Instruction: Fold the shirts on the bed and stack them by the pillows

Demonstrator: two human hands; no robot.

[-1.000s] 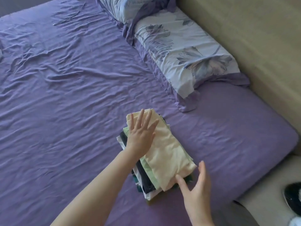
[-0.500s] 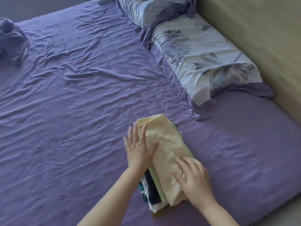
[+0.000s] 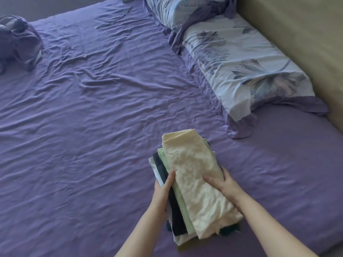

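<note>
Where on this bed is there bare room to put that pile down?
Bare purple sheet lies between the stack of folded shirts and the near pillow; more spreads left toward the bundle. It is crowded where both hands grip the stack.

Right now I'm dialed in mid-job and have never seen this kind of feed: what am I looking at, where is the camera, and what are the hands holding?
There is no machine here. A person works with two bare hands, and the single picture comes from a wide-angle camera worn on the person's head, looking forward and down.

The surface is a bed with a wrinkled purple sheet. Two floral pillows lie along the right side by a beige headboard. A bunched purple cloth sits at the far left.

In front of the person lies a stack of folded shirts: a cream shirt on top, with light green, dark and white layers showing beneath it. The left hand grips the stack's left side, and the right hand grips its right side with the thumb on top.
</note>
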